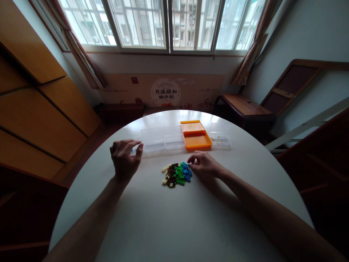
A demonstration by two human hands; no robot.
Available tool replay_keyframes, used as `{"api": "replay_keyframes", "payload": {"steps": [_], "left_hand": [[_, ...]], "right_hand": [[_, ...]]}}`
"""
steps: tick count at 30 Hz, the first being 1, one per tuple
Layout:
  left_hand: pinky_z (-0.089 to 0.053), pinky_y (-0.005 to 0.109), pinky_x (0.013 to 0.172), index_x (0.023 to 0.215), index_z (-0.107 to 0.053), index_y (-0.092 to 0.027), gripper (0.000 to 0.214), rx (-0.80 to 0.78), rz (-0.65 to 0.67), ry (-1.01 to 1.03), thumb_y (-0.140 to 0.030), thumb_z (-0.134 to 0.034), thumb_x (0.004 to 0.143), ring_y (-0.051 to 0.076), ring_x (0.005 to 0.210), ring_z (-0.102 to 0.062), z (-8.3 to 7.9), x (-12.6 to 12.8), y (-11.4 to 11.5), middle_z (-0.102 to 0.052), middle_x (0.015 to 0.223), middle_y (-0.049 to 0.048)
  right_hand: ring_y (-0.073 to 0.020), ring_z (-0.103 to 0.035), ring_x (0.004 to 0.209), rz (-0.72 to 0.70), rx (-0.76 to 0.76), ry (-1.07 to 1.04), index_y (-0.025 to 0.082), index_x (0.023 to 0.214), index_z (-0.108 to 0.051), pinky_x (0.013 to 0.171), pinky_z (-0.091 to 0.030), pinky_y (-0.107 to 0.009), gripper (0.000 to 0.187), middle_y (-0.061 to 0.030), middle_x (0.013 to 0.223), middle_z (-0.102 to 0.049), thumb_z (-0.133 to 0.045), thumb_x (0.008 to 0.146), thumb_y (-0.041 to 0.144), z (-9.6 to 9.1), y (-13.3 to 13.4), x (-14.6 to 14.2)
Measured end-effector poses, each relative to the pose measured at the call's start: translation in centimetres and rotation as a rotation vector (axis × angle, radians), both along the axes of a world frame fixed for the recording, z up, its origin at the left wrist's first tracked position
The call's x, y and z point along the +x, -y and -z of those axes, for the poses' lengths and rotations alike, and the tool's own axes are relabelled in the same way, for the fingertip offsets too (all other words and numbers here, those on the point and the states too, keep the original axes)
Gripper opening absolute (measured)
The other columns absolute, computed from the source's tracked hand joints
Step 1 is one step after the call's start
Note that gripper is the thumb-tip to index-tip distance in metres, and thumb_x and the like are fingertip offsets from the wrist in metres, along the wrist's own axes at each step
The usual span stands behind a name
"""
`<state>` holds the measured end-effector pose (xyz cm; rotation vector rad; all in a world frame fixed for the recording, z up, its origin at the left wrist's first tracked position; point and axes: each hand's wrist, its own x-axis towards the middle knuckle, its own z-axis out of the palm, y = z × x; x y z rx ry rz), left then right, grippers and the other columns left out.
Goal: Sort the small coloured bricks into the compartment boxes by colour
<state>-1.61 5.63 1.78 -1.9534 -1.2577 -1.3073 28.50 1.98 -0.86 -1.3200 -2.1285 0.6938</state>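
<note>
A small heap of tiny building bricks point(177, 174), blue, green, brown and cream, lies in the middle of the round white table point(169, 218). My right hand point(203, 165) rests beside the heap's right edge, its fingertips pinched at the blue bricks. My left hand point(125, 158) hovers to the left with curled fingers, thumb and forefinger pinched by the leftmost clear box point(136, 145), where something small and blue shows; I cannot make it out.
Behind the heap stand clear plastic boxes point(163, 138), an open orange box point(195, 136) and a clear box with a few yellow pieces point(220, 136). A wooden bench point(242, 105) and cabinets point(40, 109) flank the table; windows fill the far wall.
</note>
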Motion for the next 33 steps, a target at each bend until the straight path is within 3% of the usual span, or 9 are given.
{"api": "replay_keyframes", "payload": {"steps": [5,10,13,17,24,33], "left_hand": [[-0.041,0.036,0.078,0.082,-0.067,-0.022,0.009,-0.013,0.098,-0.06,-0.03,-0.064,0.083,0.021,0.081,-0.058,0.0,1.4,0.7,-0.067,0.08,0.0028],[-0.04,0.033,0.074,0.08,-0.064,-0.024,0.003,-0.011,0.286,-0.192,-0.023,-0.067,0.08,0.017,0.076,-0.057,-0.1,3.2,1.8,-0.067,0.079,-0.0007],[-0.04,0.032,0.073,0.085,-0.062,-0.024,0.01,-0.037,0.437,-0.277,-0.019,-0.069,0.079,0.016,0.077,-0.056,-0.2,4.2,2.7,-0.068,0.08,-0.0014],[-0.039,0.031,0.072,0.098,-0.061,-0.024,0.019,-0.097,0.582,-0.355,-0.019,-0.068,0.081,0.016,0.078,-0.055,0.0,5.1,3.6,-0.068,0.084,-0.0005],[-0.04,0.031,0.073,0.102,-0.061,-0.025,0.019,-0.086,0.639,-0.367,-0.021,-0.065,0.084,0.016,0.079,-0.057,0.0,5.8,4.1,-0.068,0.084,0.0002],[-0.041,0.031,0.073,0.1,-0.062,-0.022,0.019,-0.056,0.674,-0.363,-0.02,-0.068,0.082,0.016,0.079,-0.056,-0.1,6.1,4.3,-0.068,0.081,0.0006]], "right_hand": [[-0.0121,-0.054,0.07,-0.011,0.033,0.022,0.017,0.08,-0.072,0.066,-0.041,-0.024,0.015,-0.0029,0.079,-0.062,-0.061,0.076,0.008,-0.2,0.4,-0.4],[-0.0123,-0.053,0.07,-0.02,0.025,-0.014,0.016,0.08,-0.07,0.066,-0.041,-0.025,0.011,-0.003,0.08,-0.061,-0.061,0.078,0.01,-0.1,0.3,-0.6],[-0.0117,-0.051,0.067,-0.009,-0.052,-0.131,0.016,0.08,-0.069,0.064,-0.04,-0.025,0.007,-0.0024,0.077,-0.061,-0.062,0.08,0.017,-0.3,0.2,-1.0],[-0.0115,-0.05,0.064,-0.078,-0.222,-0.404,0.014,0.081,-0.066,0.061,-0.039,-0.024,0.017,-0.0011,0.071,-0.06,-0.061,0.082,0.03,-0.7,0.5,-1.8],[-0.0109,-0.05,0.063,-0.132,-0.399,-0.633,0.014,0.079,-0.063,0.06,-0.039,-0.024,0.032,0.0003,0.068,-0.058,-0.063,0.08,0.045,-0.6,1.4,-3.1],[-0.0098,-0.047,0.06,-0.12,-0.458,-0.621,0.013,0.078,-0.061,0.058,-0.037,-0.023,0.035,0.0011,0.065,-0.054,-0.061,0.081,0.047,-0.9,1.9,-3.6]]}}
